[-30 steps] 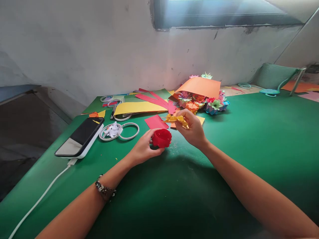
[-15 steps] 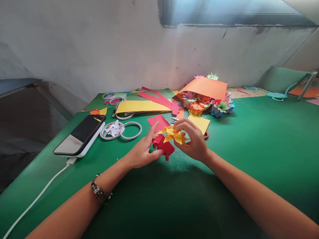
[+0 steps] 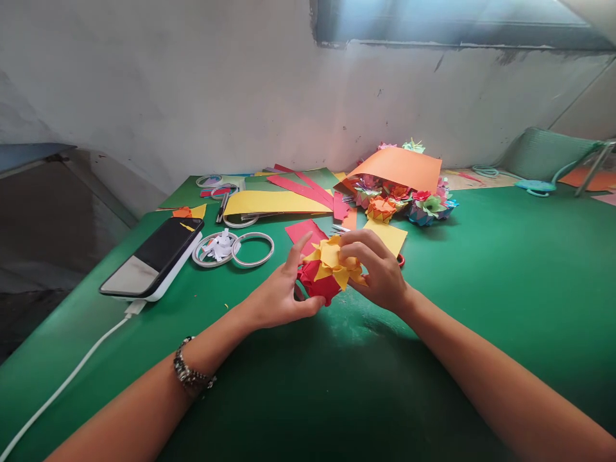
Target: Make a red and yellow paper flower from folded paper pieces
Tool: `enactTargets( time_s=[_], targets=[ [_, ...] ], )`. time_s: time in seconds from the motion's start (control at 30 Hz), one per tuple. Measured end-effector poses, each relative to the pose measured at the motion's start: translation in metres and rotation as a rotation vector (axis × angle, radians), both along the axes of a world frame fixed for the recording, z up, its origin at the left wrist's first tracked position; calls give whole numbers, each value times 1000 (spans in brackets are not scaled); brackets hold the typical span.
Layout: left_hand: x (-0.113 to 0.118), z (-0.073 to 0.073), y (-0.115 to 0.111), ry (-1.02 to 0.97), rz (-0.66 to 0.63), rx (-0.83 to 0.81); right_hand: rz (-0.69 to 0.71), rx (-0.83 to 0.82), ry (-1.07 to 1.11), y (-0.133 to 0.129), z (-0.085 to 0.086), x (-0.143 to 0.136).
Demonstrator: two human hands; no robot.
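My left hand [image 3: 283, 285] is closed around a red folded paper piece [image 3: 321, 287], thumb below and index finger raised along its far side. A yellow paper flower [image 3: 332, 255] with pointed petals lies against the top of the red piece. My right hand [image 3: 378, 269] grips the flower's right edge, its fingers curled over the top. Part of the red piece is hidden by the flower. Just behind my hands lie a flat red paper sheet [image 3: 304, 232] and a yellow paper square [image 3: 392, 239].
Several finished paper flowers [image 3: 385, 208] sit at the back under a curled orange sheet [image 3: 394, 168]. To the left are a black-screened phone-like device [image 3: 158, 256] with a white cable [image 3: 72, 378], and tape rolls [image 3: 253, 250], one holding white scraps [image 3: 220, 246]. A red handle [image 3: 401, 260] shows by my right hand.
The yellow flower has tilted from nearly edge-on and come down onto the red paper piece. The red piece has turned in my left hand. Both hands stay in nearly the same place.
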State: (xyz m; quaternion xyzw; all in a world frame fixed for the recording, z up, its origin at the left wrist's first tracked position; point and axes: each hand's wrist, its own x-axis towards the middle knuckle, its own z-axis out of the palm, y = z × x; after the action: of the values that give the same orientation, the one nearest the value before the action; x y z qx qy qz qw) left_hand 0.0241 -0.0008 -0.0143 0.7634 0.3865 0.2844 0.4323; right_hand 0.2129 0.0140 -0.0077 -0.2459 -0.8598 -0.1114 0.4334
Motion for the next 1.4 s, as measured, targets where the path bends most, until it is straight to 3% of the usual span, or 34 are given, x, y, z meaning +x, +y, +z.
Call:
enactTargets(
  time_s=[0.17, 0.77, 1.0, 1.4],
  targets=[
    [1, 1, -2, -83, 4, -107, -51, 82, -20, 1, 3, 5],
    [1, -3, 1, -129, 19, -21, -146, 281, -55, -5, 7, 5],
    [1, -5, 1, -181, -5, -64, -161, 323, -82, -6, 7, 4],
    [8, 2, -2, -351, -28, -413, -133, 302, -77, -4, 5, 4]
  ],
)
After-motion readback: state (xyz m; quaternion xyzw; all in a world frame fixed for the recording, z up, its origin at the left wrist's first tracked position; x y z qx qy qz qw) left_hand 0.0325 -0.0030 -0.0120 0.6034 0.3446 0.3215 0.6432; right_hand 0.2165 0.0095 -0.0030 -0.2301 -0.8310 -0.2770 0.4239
